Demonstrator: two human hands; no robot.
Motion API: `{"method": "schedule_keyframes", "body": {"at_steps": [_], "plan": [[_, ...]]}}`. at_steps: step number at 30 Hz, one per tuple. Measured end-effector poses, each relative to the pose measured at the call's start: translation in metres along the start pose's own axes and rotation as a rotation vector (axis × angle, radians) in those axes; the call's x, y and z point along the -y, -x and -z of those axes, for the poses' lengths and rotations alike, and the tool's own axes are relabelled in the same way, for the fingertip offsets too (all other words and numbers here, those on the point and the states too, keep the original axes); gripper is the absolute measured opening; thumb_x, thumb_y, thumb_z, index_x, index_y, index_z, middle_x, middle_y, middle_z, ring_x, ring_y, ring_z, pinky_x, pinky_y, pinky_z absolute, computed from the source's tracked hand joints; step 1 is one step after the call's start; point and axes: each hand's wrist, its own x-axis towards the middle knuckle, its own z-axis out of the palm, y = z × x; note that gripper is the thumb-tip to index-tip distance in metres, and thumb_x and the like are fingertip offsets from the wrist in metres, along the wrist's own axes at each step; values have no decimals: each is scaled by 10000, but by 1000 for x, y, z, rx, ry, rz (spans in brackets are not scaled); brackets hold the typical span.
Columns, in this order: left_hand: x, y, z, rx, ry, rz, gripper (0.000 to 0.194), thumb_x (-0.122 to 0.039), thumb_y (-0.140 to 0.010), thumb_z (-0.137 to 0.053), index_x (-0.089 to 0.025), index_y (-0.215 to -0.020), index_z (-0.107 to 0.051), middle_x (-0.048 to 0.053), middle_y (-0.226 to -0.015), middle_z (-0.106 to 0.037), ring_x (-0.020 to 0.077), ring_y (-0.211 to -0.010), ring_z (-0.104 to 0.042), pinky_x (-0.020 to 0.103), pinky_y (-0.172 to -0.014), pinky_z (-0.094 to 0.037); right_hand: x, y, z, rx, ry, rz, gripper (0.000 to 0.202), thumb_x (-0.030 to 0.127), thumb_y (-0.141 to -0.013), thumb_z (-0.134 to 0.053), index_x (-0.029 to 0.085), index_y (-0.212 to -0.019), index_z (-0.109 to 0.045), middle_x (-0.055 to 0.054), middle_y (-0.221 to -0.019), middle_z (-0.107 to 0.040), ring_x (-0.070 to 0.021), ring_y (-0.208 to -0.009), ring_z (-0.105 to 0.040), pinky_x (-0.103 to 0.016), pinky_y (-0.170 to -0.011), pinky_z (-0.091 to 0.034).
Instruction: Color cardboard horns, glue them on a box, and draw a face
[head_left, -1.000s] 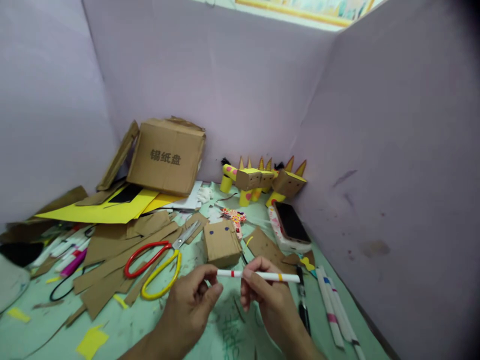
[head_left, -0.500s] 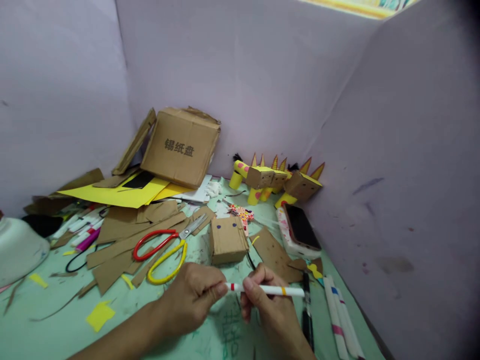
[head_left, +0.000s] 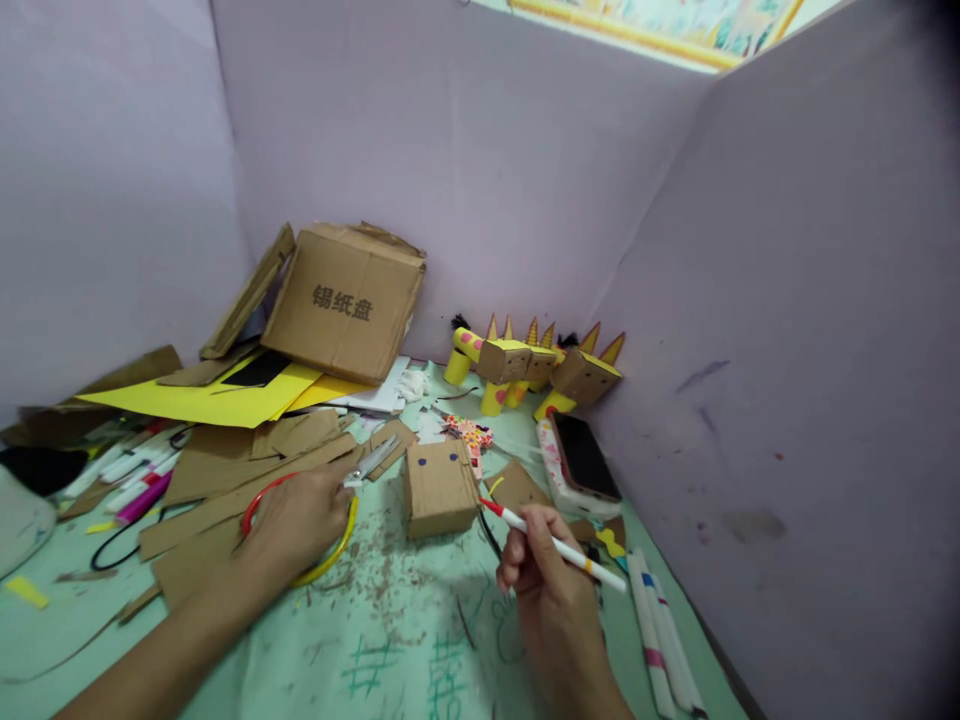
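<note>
My right hand (head_left: 551, 575) holds a white marker (head_left: 574, 557) between thumb and fingers. Its bare red tip points left, close to the right side of a small cardboard box (head_left: 441, 490) with two dark blue dots on top. My left hand (head_left: 304, 520) is curled over the handles of the scissors (head_left: 367, 465), which have one red and one yellow loop. Whatever its fingers enclose is hidden, and I cannot tell if they grip the scissors. Partly behind my right hand lies a flat cardboard piece (head_left: 517, 487).
A cardboard carton (head_left: 345, 300) leans at the back over yellow sheets (head_left: 210, 402). Cardboard strips (head_left: 202, 515) and markers (head_left: 142, 495) lie left. Yellow horned figures (head_left: 525, 365) stand by the back wall. A phone (head_left: 585, 455) and white markers (head_left: 664, 640) are on the right.
My hands have come apart, and the marker's red tip is now uncovered. The left hand has moved left onto the scissors; the right has brought the tip near the box. The view has shifted slightly.
</note>
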Motion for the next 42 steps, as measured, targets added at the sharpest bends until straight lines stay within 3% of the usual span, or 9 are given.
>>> {"method": "schedule_keyframes", "body": {"at_steps": [4,7,9,15,24,28,32,35,42], "plan": [[-13,6,-8,-69,374,34,434,-332,-786,-475,-137,-1167,-545,104,-944,-650,242,-813,-619,322,-660,-454,-3,-5,7,-79,126,125,352,511,-740,-687,215,-924,-635,12,-734,-685,-138,-671,-649,-252,-646,-523],[-28,9,-23,112,731,164,572,-456,-770,-497,-77,-1198,-485,43,-755,-614,178,-604,-588,272,-512,-445,-8,-14,10,-15,291,172,431,438,-746,-704,230,-1095,-562,-73,-1171,-647,-234,-1130,-577,-373,-964,-427],[-36,8,-34,199,941,263,669,-487,-732,-550,-55,-1232,-447,45,-745,-613,175,-614,-579,266,-508,-443,-13,-23,9,91,390,153,476,429,-752,-691,223,-1144,-518,-101,-1244,-603,-260,-1193,-530,-410,-999,-387],[-50,4,-44,282,1031,211,616,-481,-673,-658,-139,-1179,-574,90,-927,-667,249,-843,-610,307,-645,-465,-18,-34,2,142,656,265,348,449,-779,-615,204,-1020,-559,-76,-1024,-651,-260,-965,-603,-398,-855,-440],[-43,24,-57,347,1362,295,918,-486,-614,-740,-158,-1338,-281,149,-1089,-614,301,-965,-611,315,-648,-478,-20,-1,10,6,461,216,324,388,-706,-697,228,-953,-559,-71,-1013,-685,-244,-909,-647,-350,-755,-507],[-43,28,-57,346,1421,211,1068,-402,-538,-802,-154,-1390,-208,157,-1145,-626,326,-1065,-584,375,-822,-478,-18,-1,15,28,495,229,309,389,-725,-700,215,-952,-583,-67,-974,-702,-232,-862,-662,-329,-714,-518],[-40,26,-61,377,1430,170,986,-367,-575,-767,-121,-1381,-256,180,-1251,-574,348,-1153,-529,420,-912,-447,-2,-2,15,-155,426,321,271,444,-801,-633,210,-933,-599,-68,-960,-738,-229,-906,-680,-346,-776,-518],[-38,24,-65,402,1430,162,954,-374,-591,-746,-120,-1379,-272,182,-1268,-565,354,-1157,-528,444,-923,-444,13,-2,15,-228,304,414,283,459,-817,-618,207,-945,-629,-22,-739,-751,-172,-662,-695,-286,-643,-538],[-38,25,-64,384,1407,148,982,-413,-578,-768,-128,-1384,-283,166,-1257,-587,352,-1152,-538,433,-931,-451,17,-1,-8,-26,377,369,331,462,-789,-638,159,-662,-677,19,-443,-564,-108,-436,-531,-204,-461,-438]]}}
